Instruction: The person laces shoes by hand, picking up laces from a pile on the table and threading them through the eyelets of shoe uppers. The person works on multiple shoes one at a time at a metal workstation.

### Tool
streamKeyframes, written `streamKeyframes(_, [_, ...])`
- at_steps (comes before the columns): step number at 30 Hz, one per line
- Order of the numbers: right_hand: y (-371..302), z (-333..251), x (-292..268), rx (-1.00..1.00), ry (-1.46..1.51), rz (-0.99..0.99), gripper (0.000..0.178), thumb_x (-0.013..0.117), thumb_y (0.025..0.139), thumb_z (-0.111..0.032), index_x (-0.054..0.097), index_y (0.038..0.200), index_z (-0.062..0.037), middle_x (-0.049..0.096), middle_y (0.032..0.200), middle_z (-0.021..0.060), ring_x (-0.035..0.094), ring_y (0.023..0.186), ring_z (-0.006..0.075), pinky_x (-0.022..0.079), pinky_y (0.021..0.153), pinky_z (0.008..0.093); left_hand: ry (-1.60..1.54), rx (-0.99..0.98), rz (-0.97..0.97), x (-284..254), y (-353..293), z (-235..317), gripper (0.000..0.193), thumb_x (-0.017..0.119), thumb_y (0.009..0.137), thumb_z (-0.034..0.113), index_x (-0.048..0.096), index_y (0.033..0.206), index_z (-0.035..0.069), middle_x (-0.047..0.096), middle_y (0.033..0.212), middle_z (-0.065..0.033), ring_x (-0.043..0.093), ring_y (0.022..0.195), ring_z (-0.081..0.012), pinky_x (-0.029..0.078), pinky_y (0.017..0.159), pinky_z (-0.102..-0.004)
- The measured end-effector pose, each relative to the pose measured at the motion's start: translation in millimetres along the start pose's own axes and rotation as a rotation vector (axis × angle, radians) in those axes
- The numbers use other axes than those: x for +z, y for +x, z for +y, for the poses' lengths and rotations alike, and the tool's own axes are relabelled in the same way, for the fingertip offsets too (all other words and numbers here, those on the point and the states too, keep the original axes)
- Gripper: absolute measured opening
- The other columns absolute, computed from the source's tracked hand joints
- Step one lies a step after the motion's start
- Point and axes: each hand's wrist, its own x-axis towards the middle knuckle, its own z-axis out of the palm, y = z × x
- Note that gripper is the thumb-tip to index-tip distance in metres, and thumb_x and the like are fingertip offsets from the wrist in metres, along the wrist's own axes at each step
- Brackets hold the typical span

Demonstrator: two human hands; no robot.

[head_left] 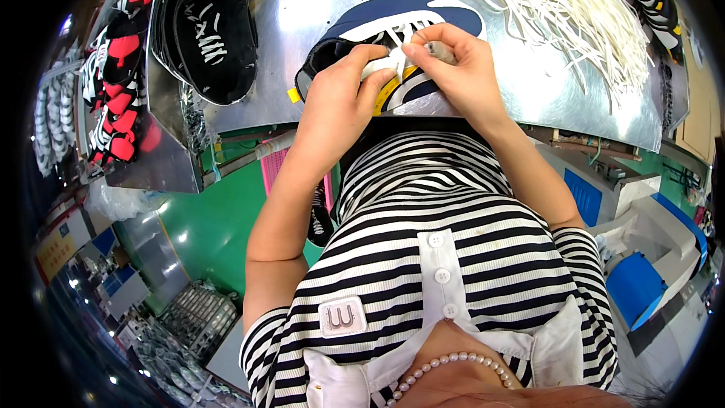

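Note:
A navy, white and yellow shoe upper lies on the metal table before me, its dark opening toward the left. White shoelace crosses its front in several strands. My left hand rests over the near side of the upper, thumb and fingers pinched on a white lace. Close beside it, my right hand pinches the same lacing between thumb and forefinger. Something grey is around one of its fingers. The exact lace ends between the fingertips are partly hidden.
Loose white shoelaces spread over the table's right side. Nested black shoe uppers stand at the left. Beyond them hang red, black and white uppers. The metal table's near edge meets my body. A blue and grey machine stands at right.

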Motion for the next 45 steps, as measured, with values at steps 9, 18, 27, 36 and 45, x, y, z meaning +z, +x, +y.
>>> streamKeyframes(9, [1.7,2.7,3.5,-0.053,0.060,0.010,0.021,0.070,0.089,-0.013,0.059,0.104,-0.0016,0.066,0.074,0.0005,0.053,0.067,0.0014,0.041,0.058,0.0185,0.179,0.075,0.135,14.0,0.4,1.1,0.027,0.075,0.084,0.019,0.063,0.102,0.002,0.069,0.084,-0.0141,0.066,0.066,-0.0246,0.049,0.061,-0.0321])
streamKeyframes(18, [-33.8,-4.4,-18.5,-0.040,-0.384,-0.125,0.016,0.061,0.094,-0.013,0.054,0.100,0.0000,0.067,0.078,0.0150,0.067,0.069,0.0273,0.051,0.062,0.0334,0.162,0.130,0.192,17.5,0.3,-2.9,0.024,0.075,0.084,0.021,0.064,0.100,0.006,0.068,0.078,-0.0134,0.066,0.064,-0.0291,0.050,0.058,-0.0366])
streamKeyframes(27, [-14.6,10.0,5.9,-0.193,-0.538,-0.015,0.016,0.064,0.091,-0.011,0.054,0.097,-0.0006,0.063,0.066,0.0133,0.066,0.060,0.0276,0.052,0.058,0.0375,0.225,0.318,0.063,18.3,-5.2,0.8,0.023,0.073,0.085,0.012,0.064,0.105,0.004,0.070,0.085,-0.0150,0.069,0.073,-0.0306,0.052,0.063,-0.0358])
streamKeyframes(36, [-5.3,-25.1,-53.2,-0.231,-0.416,0.048,0.021,0.059,0.095,-0.016,0.063,0.110,-0.0007,0.066,0.075,0.0076,0.058,0.065,0.0107,0.048,0.062,0.0253,0.071,0.182,-0.033,10.9,-3.2,-1.3,0.022,0.067,0.087,0.019,0.066,0.108,0.013,0.069,0.082,-0.0117,0.066,0.068,-0.0294,0.051,0.062,-0.0401])
streamKeyframes(45, [14.9,17.6,-24.0,-0.500,-0.769,0.240,0.018,0.062,0.094,-0.020,0.062,0.104,-0.0052,0.070,0.084,0.0118,0.066,0.069,0.0312,0.051,0.061,0.0379,0.404,0.185,-0.393,-24.2,-1.0,3.8,0.030,0.070,0.085,0.031,0.072,0.089,0.002,0.056,0.056,-0.0158,0.056,0.051,-0.0328,0.042,0.051,-0.0408])
